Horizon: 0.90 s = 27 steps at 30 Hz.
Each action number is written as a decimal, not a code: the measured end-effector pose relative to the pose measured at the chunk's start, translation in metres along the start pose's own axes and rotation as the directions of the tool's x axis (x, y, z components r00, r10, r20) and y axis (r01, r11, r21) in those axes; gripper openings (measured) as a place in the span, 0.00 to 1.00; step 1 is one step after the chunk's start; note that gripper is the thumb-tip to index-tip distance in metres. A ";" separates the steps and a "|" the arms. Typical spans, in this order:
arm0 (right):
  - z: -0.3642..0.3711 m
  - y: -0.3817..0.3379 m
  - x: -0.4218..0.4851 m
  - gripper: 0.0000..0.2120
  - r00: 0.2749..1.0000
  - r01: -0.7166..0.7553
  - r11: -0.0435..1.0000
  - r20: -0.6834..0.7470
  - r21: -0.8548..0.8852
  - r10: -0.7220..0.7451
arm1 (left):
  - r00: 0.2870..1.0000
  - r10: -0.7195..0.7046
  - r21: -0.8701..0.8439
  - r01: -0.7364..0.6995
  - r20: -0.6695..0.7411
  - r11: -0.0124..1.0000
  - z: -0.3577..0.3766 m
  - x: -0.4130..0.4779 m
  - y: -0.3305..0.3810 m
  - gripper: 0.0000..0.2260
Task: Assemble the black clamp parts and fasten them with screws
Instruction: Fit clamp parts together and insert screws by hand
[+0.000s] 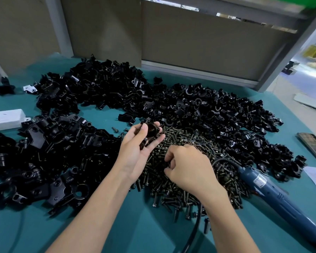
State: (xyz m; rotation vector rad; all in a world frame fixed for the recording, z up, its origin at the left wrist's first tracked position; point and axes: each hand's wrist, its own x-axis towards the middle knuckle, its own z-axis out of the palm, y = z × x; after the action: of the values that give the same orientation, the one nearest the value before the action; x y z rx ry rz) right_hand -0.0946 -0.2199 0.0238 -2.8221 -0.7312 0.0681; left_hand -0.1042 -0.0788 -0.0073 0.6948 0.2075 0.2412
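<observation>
Patience: fingers (167, 158) of my right hand (187, 168) are curling into the screw pile (182, 136), catch I cannot tell; my left hand (138, 145), beyond it, is gripping the clamp parts (150, 130) steady.

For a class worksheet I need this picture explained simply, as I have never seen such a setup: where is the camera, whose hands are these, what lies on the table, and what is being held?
There is no machine here: a person works with bare hands. The one picture comes from a camera worn on their head, looking forward and down. The green table carries big heaps of black clamp parts, a pile of screws in the middle, a blue screwdriver on the right and a white box on the left. The left hand holds one clamp part, palm up, with the thumb on it. The right hand reaches into the screws with curled fingers; whether its grip has a screw cannot be seen.
</observation>
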 end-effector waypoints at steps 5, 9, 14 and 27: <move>-0.013 0.016 0.006 0.05 0.992 0.038 0.883 -0.124 0.468 0.023 | 1.000 -0.023 -0.039 0.024 0.019 0.999 0.000 0.000 -0.001 0.13; -0.017 0.024 0.013 0.07 0.943 0.140 0.812 -0.326 0.566 0.065 | 0.998 -0.040 -0.004 0.040 0.050 0.999 0.000 -0.001 -0.004 0.14; -0.009 0.027 0.021 0.08 0.902 0.181 0.789 -0.418 0.588 0.105 | 0.995 -0.069 0.002 0.069 0.073 0.998 0.003 -0.003 -0.006 0.16; 0.009 0.021 0.018 0.09 0.994 0.018 0.964 -0.110 0.265 0.012 | 1.000 0.007 0.054 -0.007 0.012 0.999 -0.003 0.002 -0.007 0.10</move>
State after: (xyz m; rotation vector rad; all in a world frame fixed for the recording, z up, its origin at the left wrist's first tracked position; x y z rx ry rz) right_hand -0.0693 -0.2274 0.0101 -2.5465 -0.6481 0.0077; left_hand -0.1020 -0.0815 -0.0137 0.7507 0.2013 0.2389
